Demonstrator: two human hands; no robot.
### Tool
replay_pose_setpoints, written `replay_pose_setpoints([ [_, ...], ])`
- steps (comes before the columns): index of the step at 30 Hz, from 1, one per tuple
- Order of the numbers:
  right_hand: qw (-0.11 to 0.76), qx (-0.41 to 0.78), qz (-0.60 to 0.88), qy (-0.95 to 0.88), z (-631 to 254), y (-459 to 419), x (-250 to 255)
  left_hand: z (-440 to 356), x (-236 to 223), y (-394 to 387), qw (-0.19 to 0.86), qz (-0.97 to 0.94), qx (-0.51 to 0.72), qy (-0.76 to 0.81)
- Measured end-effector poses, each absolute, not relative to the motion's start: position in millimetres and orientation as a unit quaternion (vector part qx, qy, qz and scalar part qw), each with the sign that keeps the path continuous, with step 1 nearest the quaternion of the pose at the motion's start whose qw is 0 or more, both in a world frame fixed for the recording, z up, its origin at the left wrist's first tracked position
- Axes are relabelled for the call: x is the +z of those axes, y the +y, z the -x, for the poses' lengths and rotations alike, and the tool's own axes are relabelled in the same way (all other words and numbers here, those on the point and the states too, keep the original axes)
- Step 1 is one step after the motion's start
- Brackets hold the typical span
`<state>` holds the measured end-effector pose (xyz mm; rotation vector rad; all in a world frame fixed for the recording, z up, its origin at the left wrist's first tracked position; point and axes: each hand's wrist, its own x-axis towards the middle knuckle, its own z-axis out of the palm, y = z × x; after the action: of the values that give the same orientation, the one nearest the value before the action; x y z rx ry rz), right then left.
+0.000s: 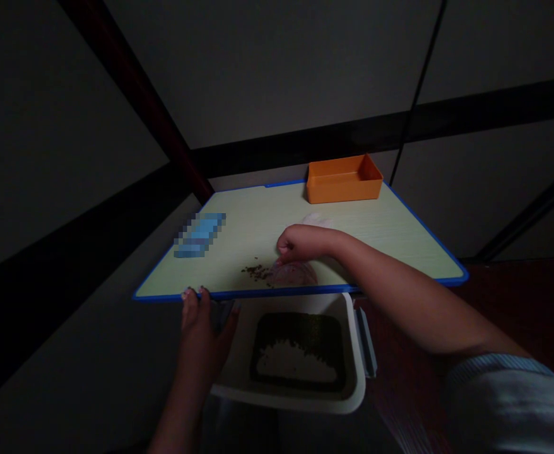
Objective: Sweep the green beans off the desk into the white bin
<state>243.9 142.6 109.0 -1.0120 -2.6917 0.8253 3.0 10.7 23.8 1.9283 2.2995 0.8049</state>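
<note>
My right hand point(298, 243) is curled over the tabletop point(239, 214), fingers bent inward. Its fingertips meet the upper edge of a pinkish, see-through rounded thing point(294, 274), whose kind I cannot make out. Whether the fingers pinch it is hidden. Small dark bits point(258, 272) lie scattered just left of it. A pale, thin patch point(317, 220) shows behind the hand. My left hand point(204, 328) is at the table's blue front edge, fingertips resting on the edge and thumb spread apart toward the white bin point(359, 384) below.
An orange open box point(346, 189) stands at the table's back right. On the left lies a blurred-out blue object point(201, 234). Below the front edge, the white bin holds dark material and a pale patch, with a clip point(366, 343) on its right side. Dark panelled walls enclose the table.
</note>
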Motion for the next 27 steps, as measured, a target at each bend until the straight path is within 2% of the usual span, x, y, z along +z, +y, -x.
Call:
replay_pose_setpoints([
  [11,0.093,0.319,0.316,-0.888,-248.4,139.5,113.4,-3.0,21.6,9.9,0.019,-0.621,0.274,0.734],
  [27,0.087,0.283,0.341,-0.892,-241.7,137.6,109.3,-1.1,12.8,10.7,0.005,-0.629,0.298,0.718],
])
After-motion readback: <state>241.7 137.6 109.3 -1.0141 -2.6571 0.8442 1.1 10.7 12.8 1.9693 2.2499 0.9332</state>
